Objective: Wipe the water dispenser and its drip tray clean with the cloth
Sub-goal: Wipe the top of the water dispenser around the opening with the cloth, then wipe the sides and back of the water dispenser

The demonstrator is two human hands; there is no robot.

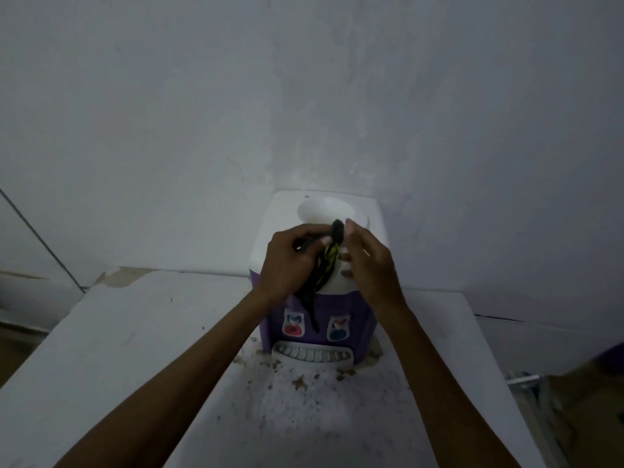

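Note:
A small white and purple water dispenser [363, 319] stands on a white counter against the wall. Its white slatted drip tray [312, 355] juts out at the bottom front, below a red tap and a blue tap. Over the dispenser's white top, both hands hold a dark cloth [329, 261] with yellow-green markings. My left hand [287, 261] grips the cloth's bunched part, and a strip of it hangs down the purple front. My right hand [366, 261] pinches the cloth's upper end with curled fingers.
The white counter [118, 332] is speckled with brown crumbs and stains in front of the drip tray. A pale wall corner rises right behind the dispenser. A metal frame [526, 383] and brown floor show past the counter's right edge.

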